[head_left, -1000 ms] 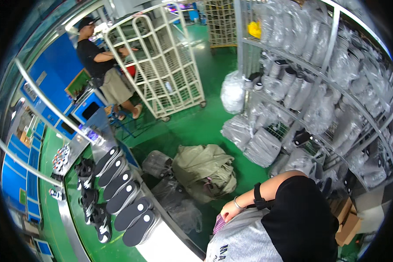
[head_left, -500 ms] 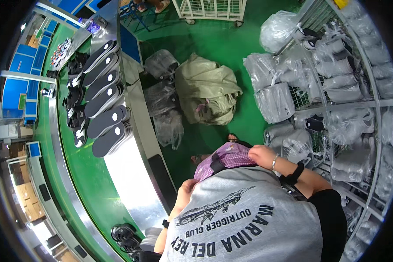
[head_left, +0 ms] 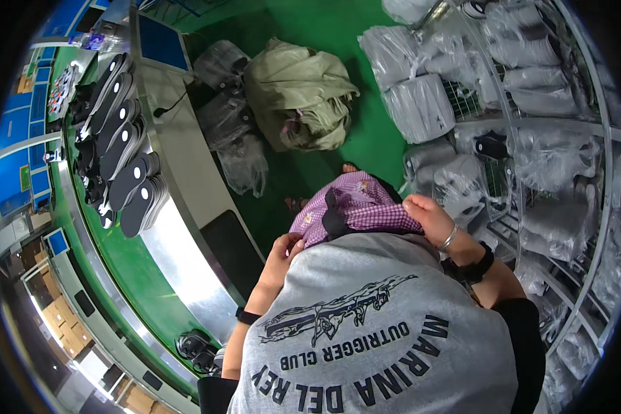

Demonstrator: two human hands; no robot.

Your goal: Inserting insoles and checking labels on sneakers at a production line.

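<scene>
A purple checked apron (head_left: 376, 218) with a dark strap lies across my waist, below the hem of my grey shirt. My left hand (head_left: 281, 255) has its fingers closed on the apron's left edge. At the opposite edge, my right hand (head_left: 431, 219) pinches the cloth between thumb and fingers. A dark band sits on each wrist, and a bracelet on the right one as well. Part of the apron falls out of sight beyond my body.
To the left, a long metal-topped workbench (head_left: 186, 276) bears stacks of insoles (head_left: 143, 200) and black sneakers (head_left: 84, 162). On the green floor ahead sit a large olive sack (head_left: 293, 86) and clear plastic bags (head_left: 217, 69). A wire rack (head_left: 486, 123) of plastic-wrapped bundles (head_left: 421, 107) stands right.
Both hands have moved a little farther apart, and the apron's cloth is spread wider between them. My view has shifted, so bench, sack and rack appear higher and further left.
</scene>
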